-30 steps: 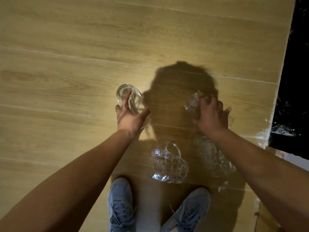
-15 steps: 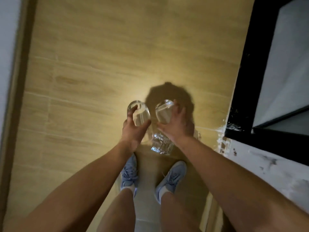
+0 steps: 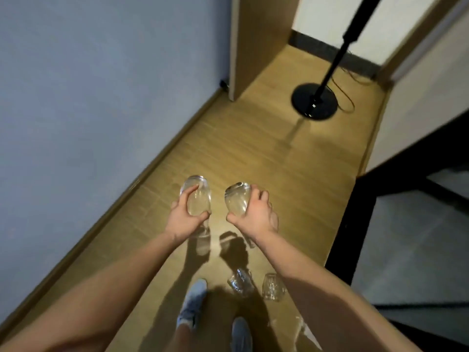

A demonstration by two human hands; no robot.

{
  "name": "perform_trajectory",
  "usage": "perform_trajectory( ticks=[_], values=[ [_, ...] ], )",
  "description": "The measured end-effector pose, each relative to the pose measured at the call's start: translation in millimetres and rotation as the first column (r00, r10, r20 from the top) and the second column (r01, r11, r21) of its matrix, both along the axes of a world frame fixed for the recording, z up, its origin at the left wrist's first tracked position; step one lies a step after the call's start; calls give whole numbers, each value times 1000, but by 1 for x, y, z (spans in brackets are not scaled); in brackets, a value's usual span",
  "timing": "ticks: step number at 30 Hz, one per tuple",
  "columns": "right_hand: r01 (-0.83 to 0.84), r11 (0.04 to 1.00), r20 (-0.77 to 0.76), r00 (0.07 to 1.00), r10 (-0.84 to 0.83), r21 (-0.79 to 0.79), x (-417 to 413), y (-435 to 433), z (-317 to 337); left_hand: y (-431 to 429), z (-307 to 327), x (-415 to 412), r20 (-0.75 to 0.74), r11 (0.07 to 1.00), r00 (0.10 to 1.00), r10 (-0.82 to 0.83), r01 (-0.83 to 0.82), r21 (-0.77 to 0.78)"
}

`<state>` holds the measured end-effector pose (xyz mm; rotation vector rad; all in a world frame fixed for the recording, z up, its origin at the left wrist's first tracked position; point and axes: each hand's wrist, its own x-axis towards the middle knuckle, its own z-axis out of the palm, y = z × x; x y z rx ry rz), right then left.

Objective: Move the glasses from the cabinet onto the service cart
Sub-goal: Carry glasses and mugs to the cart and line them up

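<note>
I see the left hand [image 3: 184, 219] curled round one glass [image 3: 198, 199]; beside it, apart, a second glass [image 3: 236, 200] sits gripped in the right hand [image 3: 257, 217]. Two more glasses [image 3: 272, 287] rest on the floor [image 3: 253, 148] below.

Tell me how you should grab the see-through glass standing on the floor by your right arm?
Probably from above, fingers wrapped round the bulging sides of the stemless glass. It seems to stand upright on the wooden floor, has no handle or stem, and a second floor glass crowds its left side. Free a hand first: the left hand and right hand are both full.
</note>
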<state>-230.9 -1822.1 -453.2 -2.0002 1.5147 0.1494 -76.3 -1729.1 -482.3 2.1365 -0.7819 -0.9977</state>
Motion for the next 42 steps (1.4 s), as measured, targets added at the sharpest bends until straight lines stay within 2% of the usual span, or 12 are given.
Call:
perform_trajectory(
  ticks=[7,11,13,18,23,26,30,33,37,40,42],
  values=[
    [-335,939,-42,942,333,-77,45,81,97,147,97,44,18,962,964,264,-261,-84],
    [-431,900,60,899,434,-60,114,165,135,271,135,78,58,905,906,420,-414,-97],
    [-514,852,118,844,523,-98,158,214,155,332,153,96,95,866,861,499,-491,-98],
    [-709,680,232,641,732,-186,282,384,200,520,200,144,235,726,691,683,-678,-115],
    [-861,485,410,391,824,-154,353,613,217,726,234,145,284,459,402,871,-871,-174],
    [-951,254,387,171,906,-174,364,741,220,839,241,122,263,228,171,949,-952,-203],
    [-960,-87,290,-166,942,-267,372,872,225,954,244,83,239,-6,-55,970,-980,-200],
    [-910,-245,299,-350,888,-335,385,962,236,1024,248,59,242,-137,-197,950,-960,-242],
    [-779,-470,284,-601,747,-414,384,1104,260,1116,266,21,244,-385,-466,851,-868,-315],
    [-695,-596,286,-714,639,-403,367,1185,264,1158,269,-11,218,-567,-650,728,-749,-343],
    [-648,-654,282,-760,585,-391,345,1234,260,1182,265,-39,201,-646,-729,655,-677,-352]
  ],
)
